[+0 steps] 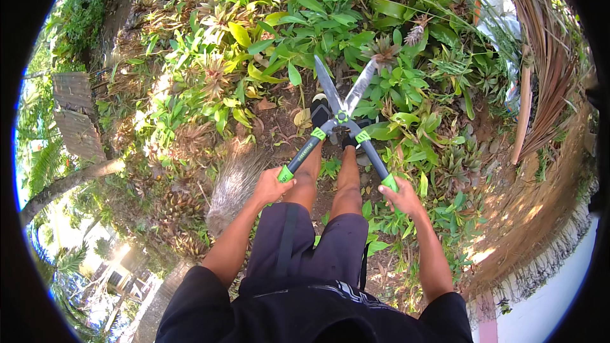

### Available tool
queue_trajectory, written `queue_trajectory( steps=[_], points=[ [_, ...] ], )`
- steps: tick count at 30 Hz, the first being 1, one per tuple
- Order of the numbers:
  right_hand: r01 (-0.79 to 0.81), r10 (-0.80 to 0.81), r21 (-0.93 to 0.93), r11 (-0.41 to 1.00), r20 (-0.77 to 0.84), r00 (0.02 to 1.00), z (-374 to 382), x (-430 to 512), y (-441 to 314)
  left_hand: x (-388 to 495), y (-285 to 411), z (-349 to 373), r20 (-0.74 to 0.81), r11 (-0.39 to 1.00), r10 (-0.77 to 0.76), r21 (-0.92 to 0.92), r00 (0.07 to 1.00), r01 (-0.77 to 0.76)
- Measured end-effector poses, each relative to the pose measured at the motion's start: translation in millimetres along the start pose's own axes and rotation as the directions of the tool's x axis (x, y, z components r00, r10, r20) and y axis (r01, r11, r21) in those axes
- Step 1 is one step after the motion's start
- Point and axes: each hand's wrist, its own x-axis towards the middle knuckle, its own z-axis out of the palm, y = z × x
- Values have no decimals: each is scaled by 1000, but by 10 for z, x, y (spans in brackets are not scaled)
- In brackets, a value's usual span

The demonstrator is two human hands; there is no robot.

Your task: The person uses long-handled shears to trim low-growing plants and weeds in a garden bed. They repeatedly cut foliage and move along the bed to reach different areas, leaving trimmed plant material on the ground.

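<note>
A pair of hedge shears (pixel 341 116) with green and dark handles is held out in front of me, its two blades spread wide apart. My left hand (pixel 271 186) is closed around the left green grip. Around the right green grip my right hand (pixel 403 196) is wrapped, with the thumb along it. The blade tips point away from me, at the near side of a leafy green plant (pixel 329 24). A spiky brownish rosette plant (pixel 382 52) lies by the right blade's tip. Whether the blades touch any leaf I cannot tell.
My shoes (pixel 320 109) stand on soil among low plants. A tree stump or trunk base (pixel 236 186) is left of my legs. Dried palm fronds (pixel 548 66) and a white sack (pixel 498 9) lie at the right. Corrugated metal sheets (pixel 78 114) and a slanting trunk (pixel 71 186) are far left.
</note>
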Motion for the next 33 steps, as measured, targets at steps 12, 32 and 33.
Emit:
queue_trajectory(
  steps=[12,32,33],
  points=[
    [125,-77,229,965,-209,975,1018,904,-441,479,196,92,-202,976,-75,-215,977,30],
    [89,-73,157,984,-103,992,1231,773,-1115,222,-229,-596,-56,918,-88,-392,995,59],
    [1,4,55,998,-99,995,1194,685,-1097,164,-485,-716,-53,949,-59,-313,997,39]
  ],
)
